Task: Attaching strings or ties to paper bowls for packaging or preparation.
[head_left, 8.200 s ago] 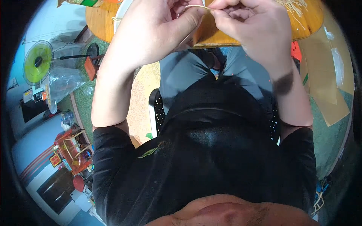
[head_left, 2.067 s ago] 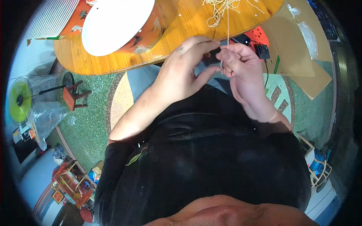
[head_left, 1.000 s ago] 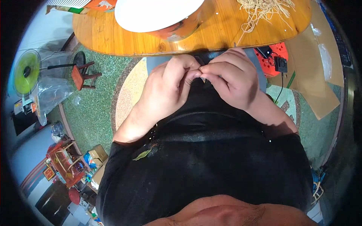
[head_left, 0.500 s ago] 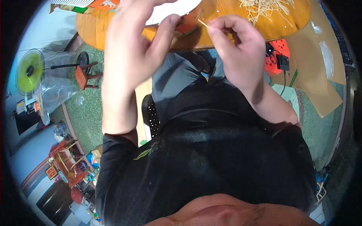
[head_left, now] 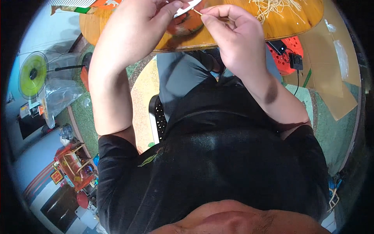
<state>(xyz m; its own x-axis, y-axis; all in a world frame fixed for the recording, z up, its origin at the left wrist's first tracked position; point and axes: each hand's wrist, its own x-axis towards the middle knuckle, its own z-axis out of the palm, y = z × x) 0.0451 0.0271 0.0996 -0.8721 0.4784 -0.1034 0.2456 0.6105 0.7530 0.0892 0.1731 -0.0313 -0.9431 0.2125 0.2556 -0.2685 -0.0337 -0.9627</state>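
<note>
Fingertips [head_left: 208, 19] of your right hand [head_left: 233, 39] pinch a thin pale straw strand [head_left: 198, 12] above the round wooden table's [head_left: 280, 27] near edge; your left hand [head_left: 136, 27], fingers curled, steadies its other end

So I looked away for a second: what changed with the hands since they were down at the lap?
Both hands rose from the lap to the round wooden table edge. The right hand pinches a thin pale strand; the left hand opened beside it. The strand pile stayed put.
</note>
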